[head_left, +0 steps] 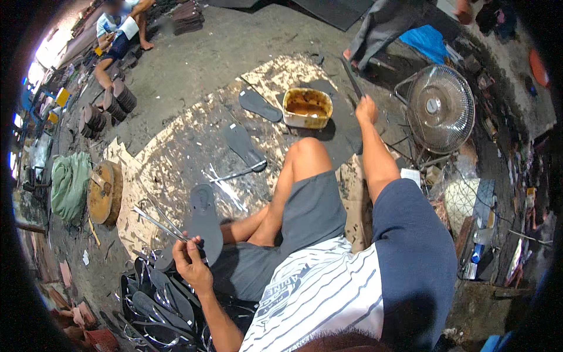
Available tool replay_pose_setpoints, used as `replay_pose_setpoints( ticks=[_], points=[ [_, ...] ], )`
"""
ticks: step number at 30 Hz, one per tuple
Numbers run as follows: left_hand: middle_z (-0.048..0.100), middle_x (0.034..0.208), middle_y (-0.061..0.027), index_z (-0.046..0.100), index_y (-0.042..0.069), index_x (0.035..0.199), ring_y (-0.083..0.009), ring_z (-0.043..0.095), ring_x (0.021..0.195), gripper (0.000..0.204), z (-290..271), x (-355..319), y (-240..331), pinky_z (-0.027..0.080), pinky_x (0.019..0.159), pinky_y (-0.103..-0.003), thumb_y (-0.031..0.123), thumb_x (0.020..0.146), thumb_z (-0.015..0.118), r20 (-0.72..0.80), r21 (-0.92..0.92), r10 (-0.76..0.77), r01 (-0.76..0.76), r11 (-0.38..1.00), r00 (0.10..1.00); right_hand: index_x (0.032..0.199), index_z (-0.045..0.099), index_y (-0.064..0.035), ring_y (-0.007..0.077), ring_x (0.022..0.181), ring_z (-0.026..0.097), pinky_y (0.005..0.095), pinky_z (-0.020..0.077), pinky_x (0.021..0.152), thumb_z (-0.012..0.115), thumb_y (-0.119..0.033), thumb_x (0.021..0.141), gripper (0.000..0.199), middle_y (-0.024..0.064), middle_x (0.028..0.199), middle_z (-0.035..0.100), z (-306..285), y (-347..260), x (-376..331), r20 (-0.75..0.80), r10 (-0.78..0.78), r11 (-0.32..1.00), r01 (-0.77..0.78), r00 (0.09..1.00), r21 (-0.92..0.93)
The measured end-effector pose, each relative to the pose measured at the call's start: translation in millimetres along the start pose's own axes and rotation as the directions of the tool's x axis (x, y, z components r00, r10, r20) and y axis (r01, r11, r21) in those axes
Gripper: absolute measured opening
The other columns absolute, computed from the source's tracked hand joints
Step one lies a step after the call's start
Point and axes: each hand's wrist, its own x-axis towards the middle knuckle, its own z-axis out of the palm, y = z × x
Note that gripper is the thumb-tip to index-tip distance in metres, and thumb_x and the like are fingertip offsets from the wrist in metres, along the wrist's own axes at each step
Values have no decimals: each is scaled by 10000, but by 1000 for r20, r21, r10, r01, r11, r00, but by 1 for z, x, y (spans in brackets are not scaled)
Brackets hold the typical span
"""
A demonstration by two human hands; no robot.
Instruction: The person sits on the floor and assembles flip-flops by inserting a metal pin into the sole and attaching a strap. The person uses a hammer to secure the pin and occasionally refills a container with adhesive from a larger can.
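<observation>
My left hand (pixel 192 261) is closed at the lower left. Its fingers grip a grey flip-flop sole (pixel 206 226), held up on end, together with thin silvery straps (pixel 157 223) that stick out to the left. My right hand (pixel 366 110) reaches forward and closes round a long, dark, narrow piece (pixel 352 79); whether it is a blade or a sole seen edge-on I cannot tell. Two more grey soles, a nearer sole (pixel 243 146) and a farther sole (pixel 259 105), lie on the stained ground sheet. Strap strips (pixel 229 185) lie across the nearer one's end and beside it.
A tub (pixel 308 120) with brown residue stands ahead. At the right is a fan (pixel 440 108). Piled flip-flops (pixel 164 305) lie by my left forearm. A round wooden block (pixel 105 193) and green sack (pixel 70 185) stand left. Another person (pixel 120 32) sits far left.
</observation>
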Motion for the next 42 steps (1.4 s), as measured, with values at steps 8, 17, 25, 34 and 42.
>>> replay_pose_setpoints(
  ticks=[8,17,25,34,42],
  points=[
    [624,984,-128,479,-2,1190,-208,698,849,201,30,35,20,606,754,-322,59,1017,562,-66,-109,-41,33,994,997,1230,632,12,308,1174,607,392,481,991,580,-253,999,356,207,1247,642,-56,-105,-133,237,-245,832,79,940,548],
    [577,1183,-139,523,47,1122,-190,703,898,123,93,54,24,573,773,-279,10,1006,539,3,-395,75,-68,916,997,1302,557,-7,228,1096,630,385,541,887,455,-598,1011,666,132,1197,649,-107,-259,-333,746,-652,108,-958,134,267],
    [656,1227,-178,668,-4,1198,-297,573,1214,294,81,18,4,415,1065,-424,191,993,586,169,-57,290,-284,957,942,1259,578,-8,228,999,680,375,563,866,572,-352,1018,419,111,1131,669,-101,-235,-376,822,-569,225,-963,-7,148],
    [664,779,-37,483,34,1188,-150,697,805,281,97,-1,3,552,806,-275,200,1008,623,-241,-457,-88,-33,889,967,1226,561,8,219,982,679,377,558,876,522,-296,1037,360,110,1110,671,-106,-235,-385,787,-614,212,-951,49,225],
    [698,1094,-131,522,94,1316,-225,672,1050,398,41,4,16,563,898,-402,367,1028,548,-268,-867,-486,12,498,832,1243,543,12,255,904,702,404,579,813,545,-281,1015,371,143,1101,668,-119,-227,-373,739,-671,269,-947,-53,176]
  ],
)
